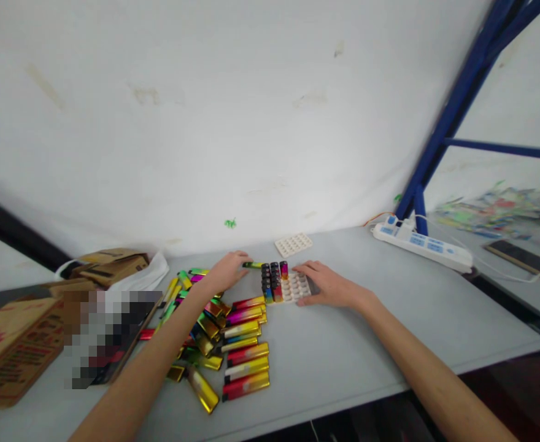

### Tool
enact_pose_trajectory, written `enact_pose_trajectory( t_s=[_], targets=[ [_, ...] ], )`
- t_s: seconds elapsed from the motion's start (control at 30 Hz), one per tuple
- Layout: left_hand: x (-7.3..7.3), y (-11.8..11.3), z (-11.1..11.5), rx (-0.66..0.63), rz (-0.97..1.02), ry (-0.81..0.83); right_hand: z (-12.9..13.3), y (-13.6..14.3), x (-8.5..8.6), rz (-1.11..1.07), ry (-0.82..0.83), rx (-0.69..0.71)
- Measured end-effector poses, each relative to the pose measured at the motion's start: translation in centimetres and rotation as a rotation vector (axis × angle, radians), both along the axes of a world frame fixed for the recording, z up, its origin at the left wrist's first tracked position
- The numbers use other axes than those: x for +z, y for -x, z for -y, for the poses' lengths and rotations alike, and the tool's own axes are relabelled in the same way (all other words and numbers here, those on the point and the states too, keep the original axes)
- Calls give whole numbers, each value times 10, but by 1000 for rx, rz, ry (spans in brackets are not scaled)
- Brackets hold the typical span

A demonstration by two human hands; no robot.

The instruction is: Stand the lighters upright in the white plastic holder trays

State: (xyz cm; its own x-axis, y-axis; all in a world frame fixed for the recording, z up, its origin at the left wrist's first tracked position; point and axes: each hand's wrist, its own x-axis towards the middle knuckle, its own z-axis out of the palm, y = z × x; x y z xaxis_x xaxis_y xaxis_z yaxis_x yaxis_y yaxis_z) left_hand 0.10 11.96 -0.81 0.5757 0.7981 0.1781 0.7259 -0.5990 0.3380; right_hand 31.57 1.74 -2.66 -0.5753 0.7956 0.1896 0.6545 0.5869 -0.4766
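Observation:
My left hand [226, 271] holds a green and yellow lighter [253, 264] by its end, just left of a white slotted tray [297, 287]. Several lighters [273, 279] stand upright in the tray's left slots. My right hand [326, 283] lies flat on the tray's right side, fingers spread, steadying it. A heap of shiny lighters [233, 337] in red, gold, green and pink lies on the grey table [366, 350] beneath my left forearm.
A second, empty white tray [293, 244] lies behind the first, near the wall. A white power strip [421, 244] sits at the back right by a blue rack post [440, 135]. Cardboard boxes [12, 344] stand at the left.

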Motion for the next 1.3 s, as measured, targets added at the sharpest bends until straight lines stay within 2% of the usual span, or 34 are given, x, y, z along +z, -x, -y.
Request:
enact_pose_trajectory(
  t_s=[0.1, 0.17, 0.23, 0.4, 0.5, 0.57, 0.67, 0.8, 0.93, 1.1, 1.3],
  targets=[
    [-1, 3, -1, 48, 36, -31, 0, 0, 1, -3, 6, 3],
    [3, 8, 2, 86, 136, 11, 0, 0, 0, -8, 5, 9],
    [10, 12, 11, 140, 340, 129, -1, -1, -2, -16, -6, 16],
    [35, 9, 50, 272, 1048, 417, -2, -1, -4, -22, -12, 27],
    [48, 1, 71, 218, 1376, 681, -2, -1, -4, -16, -10, 27],
    [52, -3, 81, 156, 1474, 802, -2, -2, -4, -13, -11, 31],
    [47, -8, 87, 118, 1466, 921, -2, -2, -4, -14, -10, 32],
    [31, -15, 92, 226, 1342, 1000, -2, -2, -3, -26, 6, 25],
    [21, -25, 99, 315, 1256, 951, -1, -2, -2, -16, 21, 19],
    [22, -35, 106, 405, 1189, 878, -1, -3, -4, -19, 23, 25],
    [20, -35, 109, 361, 1189, 867, -3, -4, -6, -28, 33, 22]
  ],
)
